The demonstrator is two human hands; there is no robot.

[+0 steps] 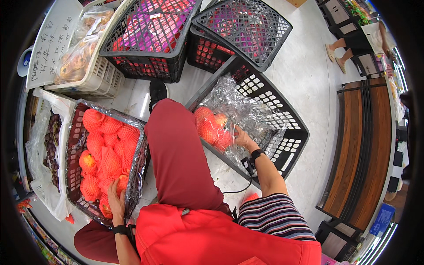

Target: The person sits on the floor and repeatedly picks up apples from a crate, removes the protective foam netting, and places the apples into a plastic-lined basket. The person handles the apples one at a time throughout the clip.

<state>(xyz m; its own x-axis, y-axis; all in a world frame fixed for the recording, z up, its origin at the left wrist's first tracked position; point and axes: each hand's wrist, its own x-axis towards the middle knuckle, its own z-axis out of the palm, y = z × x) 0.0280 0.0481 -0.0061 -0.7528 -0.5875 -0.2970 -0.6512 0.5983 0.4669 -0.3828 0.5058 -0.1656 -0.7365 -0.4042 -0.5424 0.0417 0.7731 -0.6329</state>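
Observation:
My left hand [116, 200] reaches into a dark crate [73, 142] lined with clear plastic. Its fingers rest against a red-yellow fruit [122, 183] among several fruits in red foam nets [111, 160]; whether they grip it is unclear. On the right, a black crate [281, 99] stands at an angle with a loose clear plastic liner [245, 102]. A small group of netted fruits [207, 124] lies at its left side. My right hand [244, 138] is inside this crate, beside those fruits and against the plastic. Its fingertips are partly hidden.
Two lidded black crates [175, 64] [243, 33] with red and purple contents stand ahead. A white crate [106, 76] holds bagged produce beside a handwritten sign [54, 39]. Grapes [53, 142] lie far left. A wooden-slat stand [361, 149] and a person's legs [343, 54] are right.

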